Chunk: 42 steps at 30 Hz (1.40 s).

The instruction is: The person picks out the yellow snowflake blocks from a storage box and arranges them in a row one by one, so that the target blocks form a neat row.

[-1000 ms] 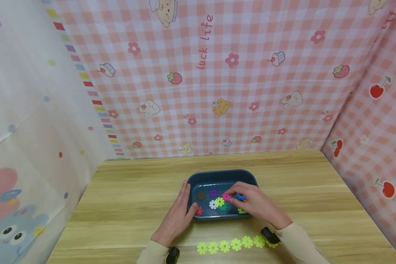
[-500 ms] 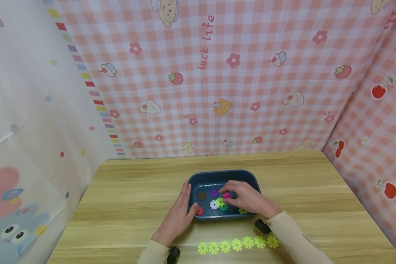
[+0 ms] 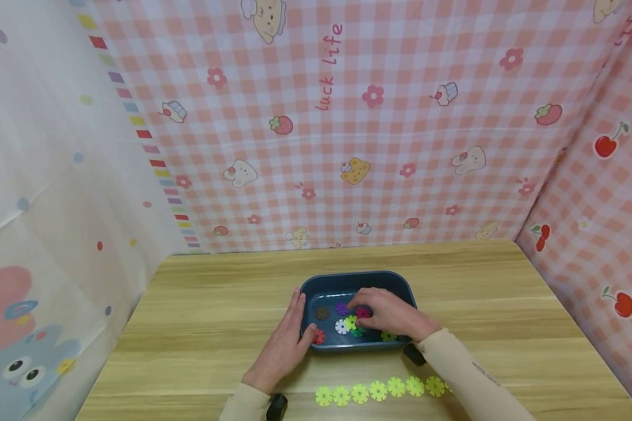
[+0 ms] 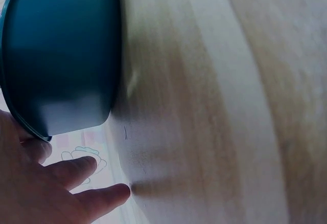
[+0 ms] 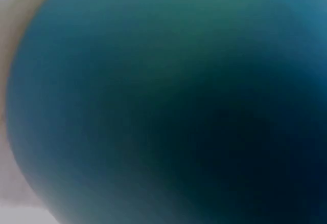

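A dark blue tray [image 3: 326,347] stands on the table with several flower-shaped plastic discs in it: a brown disc [image 3: 322,313], a purple disc [image 3: 341,308], a white disc [image 3: 341,327], a red disc [image 3: 319,336] and others. My left hand [image 3: 281,345] rests along the tray's left side, fingers straight and thumb at the rim. Inside the tray, my right hand [image 3: 387,313] has its thumb beside a yellow-green disc [image 3: 350,322]. A pink disc [image 3: 363,313] shows between its parted thumb and fingers. The right wrist view is a dark blur of tray wall.
In front of the tray, a row of yellow-green discs [image 3: 378,390] lies on the wooden table [image 3: 216,304]. Its right end runs under the right sleeve [image 3: 469,374]. A checked cloth [image 3: 295,204] hangs behind the table.
My right hand has moved left inside the tray, from beside the pink disc to over it and toward the yellow-green one. My left hand keeps its place at the tray.
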Motion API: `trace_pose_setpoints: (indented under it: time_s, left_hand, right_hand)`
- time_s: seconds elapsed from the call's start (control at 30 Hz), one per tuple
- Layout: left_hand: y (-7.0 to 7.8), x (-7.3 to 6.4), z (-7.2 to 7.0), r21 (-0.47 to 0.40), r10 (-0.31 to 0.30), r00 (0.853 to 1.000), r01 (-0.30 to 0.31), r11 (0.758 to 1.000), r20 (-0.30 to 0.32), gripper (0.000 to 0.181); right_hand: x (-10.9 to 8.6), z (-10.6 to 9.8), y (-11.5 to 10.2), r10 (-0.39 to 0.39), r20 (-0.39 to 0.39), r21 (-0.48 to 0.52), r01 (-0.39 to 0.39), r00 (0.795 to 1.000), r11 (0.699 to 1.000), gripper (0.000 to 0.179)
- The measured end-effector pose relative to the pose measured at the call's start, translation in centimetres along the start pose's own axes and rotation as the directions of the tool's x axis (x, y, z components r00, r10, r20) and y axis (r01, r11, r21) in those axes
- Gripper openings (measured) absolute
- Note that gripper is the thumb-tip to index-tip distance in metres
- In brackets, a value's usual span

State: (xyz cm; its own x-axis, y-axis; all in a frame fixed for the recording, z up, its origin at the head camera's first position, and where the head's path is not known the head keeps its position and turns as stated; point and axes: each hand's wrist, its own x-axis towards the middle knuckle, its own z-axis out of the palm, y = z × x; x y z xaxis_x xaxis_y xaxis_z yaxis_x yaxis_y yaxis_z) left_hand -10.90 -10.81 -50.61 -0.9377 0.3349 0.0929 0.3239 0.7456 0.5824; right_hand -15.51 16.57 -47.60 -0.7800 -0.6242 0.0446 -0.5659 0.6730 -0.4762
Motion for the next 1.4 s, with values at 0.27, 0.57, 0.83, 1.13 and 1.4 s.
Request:
trace_pose_setpoints:
  time_s: [0.27,0.57,0.83,1.13,1.4]
  left_hand:
    - [0.0,0.0,0.0,-0.006,0.001,1.0,-0.001,1.0,-0.001,0.071]
    - [0.1,0.0,0.0,-0.01,0.003,1.0,-0.003,1.0,-0.003,0.071]
    - [0.0,0.0,0.1,-0.007,0.007,1.0,-0.007,1.0,-0.009,0.071]
    - [0.0,0.0,0.2,-0.005,0.005,1.0,-0.005,1.0,-0.012,0.071]
    - [-0.1,-0.1,0.2,-0.009,0.004,1.0,-0.004,1.0,-0.017,0.071]
  right_hand:
    - [0.6,0.3,0.1,0.044,0.062,-0.035,-0.041,0.997,0.999,0.028]
    - [0.7,0.9,0.5,0.028,0.089,-0.022,-0.026,0.996,0.999,0.033]
    - [0.7,1.4,0.7,0.006,0.072,-0.055,-0.002,0.997,0.998,0.033]
    - [0.6,1.6,0.6,-0.023,0.057,-0.069,0.027,0.998,0.997,0.028]
    - [0.6,1.7,0.4,-0.013,0.062,-0.096,0.019,0.998,0.995,0.026]
